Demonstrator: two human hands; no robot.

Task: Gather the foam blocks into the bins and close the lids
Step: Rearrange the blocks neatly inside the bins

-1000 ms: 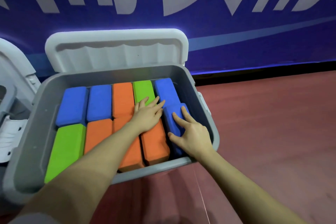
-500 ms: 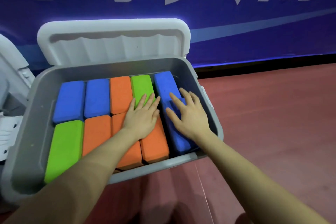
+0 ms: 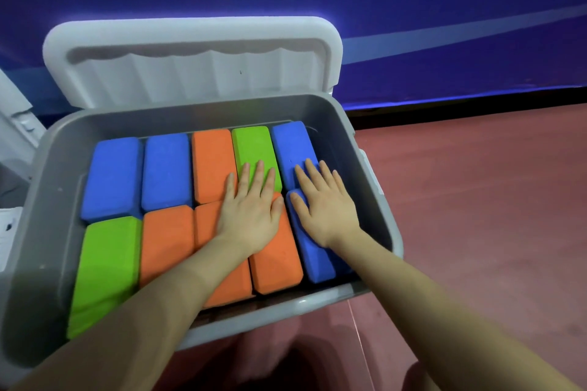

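Observation:
A grey bin (image 3: 47,200) on the floor holds two rows of blue, orange and green foam blocks packed side by side. Its white lid (image 3: 197,63) stands open against the wall behind it. My left hand (image 3: 251,209) lies flat with straight fingers across the orange blocks (image 3: 276,260) and the far green block (image 3: 254,146). My right hand (image 3: 327,203) presses flat on the near blue block (image 3: 317,260) at the bin's right side, fingertips reaching onto the far blue block (image 3: 292,143). That near blue block sits slightly tilted against the bin wall.
A second white container (image 3: 12,143) shows partly at the left edge. The blue banner wall (image 3: 413,25) runs close behind the bin. Red floor (image 3: 492,216) stretches to the right and in front.
My right hand slid from the near end of the blue block to lie flat on top of it, pressing it lower. My left hand stayed flat on the blocks.

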